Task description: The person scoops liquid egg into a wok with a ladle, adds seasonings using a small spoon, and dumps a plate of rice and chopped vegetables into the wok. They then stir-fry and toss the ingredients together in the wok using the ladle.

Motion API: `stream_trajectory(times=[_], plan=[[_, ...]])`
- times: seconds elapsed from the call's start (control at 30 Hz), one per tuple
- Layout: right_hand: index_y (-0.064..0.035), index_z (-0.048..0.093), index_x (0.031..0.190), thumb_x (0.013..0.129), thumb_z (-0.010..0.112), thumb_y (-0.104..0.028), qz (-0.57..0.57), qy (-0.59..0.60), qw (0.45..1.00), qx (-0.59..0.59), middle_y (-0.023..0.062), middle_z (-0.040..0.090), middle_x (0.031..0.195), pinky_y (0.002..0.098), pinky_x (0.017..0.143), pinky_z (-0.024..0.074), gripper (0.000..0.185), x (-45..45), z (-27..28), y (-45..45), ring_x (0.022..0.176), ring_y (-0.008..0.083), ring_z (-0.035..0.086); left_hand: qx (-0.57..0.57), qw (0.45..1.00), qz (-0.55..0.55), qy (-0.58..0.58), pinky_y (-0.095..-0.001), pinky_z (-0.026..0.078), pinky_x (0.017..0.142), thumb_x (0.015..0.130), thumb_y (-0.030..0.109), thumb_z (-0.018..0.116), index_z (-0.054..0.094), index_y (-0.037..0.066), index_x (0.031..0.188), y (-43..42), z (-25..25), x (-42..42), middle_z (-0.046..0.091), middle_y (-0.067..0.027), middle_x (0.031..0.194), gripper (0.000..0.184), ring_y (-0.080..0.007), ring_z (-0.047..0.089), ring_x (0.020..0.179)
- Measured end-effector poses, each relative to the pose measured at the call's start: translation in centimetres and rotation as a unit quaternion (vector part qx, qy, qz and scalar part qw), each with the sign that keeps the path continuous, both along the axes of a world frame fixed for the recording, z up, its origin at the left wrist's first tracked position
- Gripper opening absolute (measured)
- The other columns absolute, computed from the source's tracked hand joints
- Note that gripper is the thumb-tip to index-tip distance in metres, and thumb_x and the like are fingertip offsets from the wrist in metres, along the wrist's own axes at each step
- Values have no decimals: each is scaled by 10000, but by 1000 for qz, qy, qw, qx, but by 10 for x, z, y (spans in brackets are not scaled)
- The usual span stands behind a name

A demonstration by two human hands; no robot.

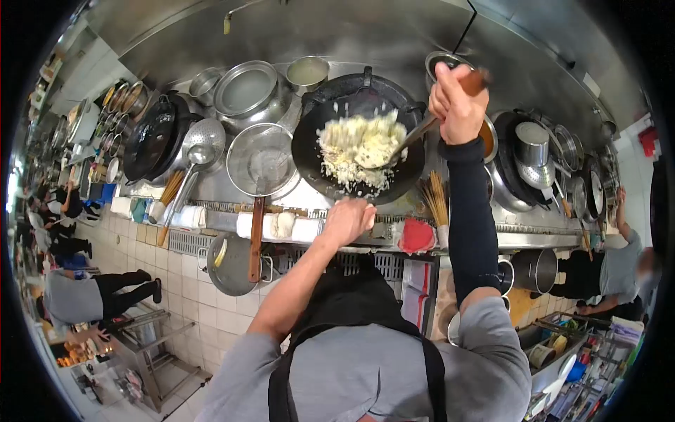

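Observation:
A black wok (pixel 313 165) sits on the burner, with pale yellow and white rice-like food (pixel 362 141) in it, part of it blurred as if in the air. My right hand (pixel 459 102) is closed around the wooden handle of a metal ladle (pixel 416 135), whose bowl lies in the food. At the wok's near rim, my left hand (pixel 348 221) is closed on a pale cloth, mostly hidden by the fingers.
Left of the wok are a round strainer (pixel 261 158), a lidded pot (pixel 246 88) and a perforated skimmer (pixel 204 141). Bamboo brushes (pixel 434 197) and a red cloth (pixel 416 235) lie near the front edge. Other people stand at both sides.

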State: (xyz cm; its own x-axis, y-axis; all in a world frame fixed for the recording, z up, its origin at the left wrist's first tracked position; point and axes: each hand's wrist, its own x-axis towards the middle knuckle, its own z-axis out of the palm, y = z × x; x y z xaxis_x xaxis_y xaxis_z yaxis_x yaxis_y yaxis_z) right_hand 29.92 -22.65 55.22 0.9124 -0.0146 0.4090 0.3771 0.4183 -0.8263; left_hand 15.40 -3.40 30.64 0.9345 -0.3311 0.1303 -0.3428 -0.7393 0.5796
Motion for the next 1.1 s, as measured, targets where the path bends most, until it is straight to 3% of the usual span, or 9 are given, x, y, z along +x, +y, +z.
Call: stream_trajectory(times=[0.13, 0.27, 0.4, 0.53, 0.67, 0.77, 0.87, 0.97, 1.1], plan=[[-121, 533, 766, 952, 793, -162, -110, -4, 994, -2, -30, 465, 551, 265, 414, 302, 322, 41, 18, -5, 429, 73, 409, 26, 999, 35, 20, -519, 516, 894, 1061, 384, 556, 680, 39, 904, -15, -46, 44, 732, -207, 917, 399, -417, 669, 948], [-123, 526, 685, 932, 812, -212, -80, 3, 994, -76, -14, 512, 531, 273, 430, 371, 389, 122, -148, 20, 445, 88, 482, 22, 997, 47, 50, -513, 511, 919, 1068, 393, 547, 698, 38, 943, -25, -56, 48, 733, -209, 971, 405, -419, 654, 1007], [-106, 543, 703, 952, 795, -201, -55, 84, 990, -100, -34, 503, 551, 262, 427, 350, 366, 155, -65, 21, 444, 76, 458, 19, 997, 57, 41, -515, 512, 906, 1068, 400, 556, 693, 45, 918, -32, -74, 52, 726, -198, 962, 409, -425, 641, 998], [-118, 531, 689, 951, 793, -180, -153, -20, 984, -85, -29, 511, 556, 275, 436, 337, 376, 162, -128, 8, 438, 83, 455, -1, 997, 74, 16, -512, 510, 887, 1065, 381, 571, 687, 50, 887, -35, -72, 54, 721, -193, 939, 393, -420, 641, 964], [-122, 507, 705, 946, 802, -184, 126, 120, 978, -110, -30, 535, 593, 261, 427, 349, 385, 181, -94, 23, 458, 72, 470, -4, 996, 79, 30, -517, 512, 881, 1062, 382, 577, 685, 45, 874, -34, -65, 50, 714, -197, 902, 401, -430, 644, 934], [-116, 521, 709, 958, 793, -190, -31, 40, 994, -96, -30, 535, 592, 257, 428, 340, 376, 160, -65, 32, 460, 63, 466, -25, 996, 90, 9, -528, 511, 863, 1056, 378, 584, 672, 42, 843, -38, -66, 53, 703, -198, 860, 407, -447, 638, 903], [-102, 545, 683, 958, 786, -205, -42, -21, 997, -61, -17, 534, 561, 263, 446, 361, 380, 159, -149, 36, 476, 81, 494, -18, 997, 78, 21, -532, 509, 857, 1049, 361, 592, 664, 37, 833, -38, -72, 56, 704, -198, 863, 396, -448, 633, 905], [-95, 551, 690, 951, 794, -208, 39, 57, 989, -129, -4, 542, 570, 277, 449, 374, 374, 179, -106, 28, 477, 88, 497, 0, 996, 90, 15, -514, 504, 865, 1040, 348, 604, 667, 41, 838, -40, -65, 55, 707, -188, 882, 373, -441, 627, 905], [-102, 569, 694, 955, 798, -207, -126, -20, 988, -85, -27, 547, 587, 260, 461, 364, 362, 183, -88, 24, 481, 59, 476, -7, 994, 104, 23, -497, 504, 891, 1039, 346, 611, 672, 37, 855, -40, -70, 53, 712, -190, 916, 364, -434, 626, 907]])
